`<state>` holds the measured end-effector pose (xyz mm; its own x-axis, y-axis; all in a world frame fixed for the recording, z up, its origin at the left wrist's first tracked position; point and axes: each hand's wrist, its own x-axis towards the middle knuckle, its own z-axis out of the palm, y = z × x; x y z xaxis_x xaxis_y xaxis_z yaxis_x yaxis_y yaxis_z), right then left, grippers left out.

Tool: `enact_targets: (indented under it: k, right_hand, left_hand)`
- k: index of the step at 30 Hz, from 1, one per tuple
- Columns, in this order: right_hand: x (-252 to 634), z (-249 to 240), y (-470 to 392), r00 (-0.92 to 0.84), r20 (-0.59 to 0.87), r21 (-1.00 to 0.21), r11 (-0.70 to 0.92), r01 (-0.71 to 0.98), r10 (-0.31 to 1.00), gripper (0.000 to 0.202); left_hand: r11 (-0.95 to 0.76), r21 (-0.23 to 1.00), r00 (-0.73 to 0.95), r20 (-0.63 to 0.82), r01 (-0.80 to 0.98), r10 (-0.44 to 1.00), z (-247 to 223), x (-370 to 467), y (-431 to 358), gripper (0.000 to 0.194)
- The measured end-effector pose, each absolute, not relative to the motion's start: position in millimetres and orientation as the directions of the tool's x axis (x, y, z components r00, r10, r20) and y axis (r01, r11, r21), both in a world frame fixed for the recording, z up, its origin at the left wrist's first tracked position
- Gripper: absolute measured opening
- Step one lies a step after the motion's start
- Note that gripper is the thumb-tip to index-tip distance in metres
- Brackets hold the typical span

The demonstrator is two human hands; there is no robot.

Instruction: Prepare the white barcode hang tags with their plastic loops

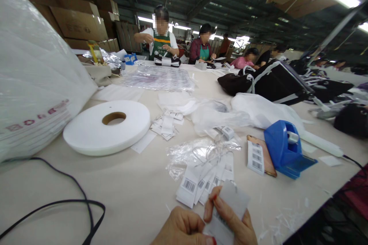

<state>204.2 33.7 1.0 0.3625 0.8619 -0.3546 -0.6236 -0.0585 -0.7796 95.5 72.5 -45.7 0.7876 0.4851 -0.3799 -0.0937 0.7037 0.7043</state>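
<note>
At the bottom of the head view, my right hand (234, 220) is closed around a white paper hang tag (233, 197), thumb across its face. My left hand (181, 226) is closed at the tag's lower left edge, pinching it with thumb and curled fingers. Just beyond my hands lies a fan of barcode hang tags (188, 184) with looped strings (211, 154). Under the strings is a clear plastic bag (179, 151). A strip of barcode stickers (255, 157) rests over a phone (268, 160) to the right.
A blue tape dispenser (283, 145) stands right of the phone. A big white roll (132, 122) lies left, near a black cord (71, 176) and a bulging plastic bag (34, 84). Black bags (278, 82) are piled at right. Co-workers (162, 42) are across the table (126, 191).
</note>
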Motion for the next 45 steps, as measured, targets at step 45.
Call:
enact_targets:
  k: [45]
  right_hand:
    - [195.2,-15.8,30.7,0.465,-0.411,-0.793,-0.056,-0.607,0.784,0.028]
  left_hand:
    - [0.736,0.670,0.763,-0.424,-0.099,0.488,-43.4,97.0,73.7,0.053]
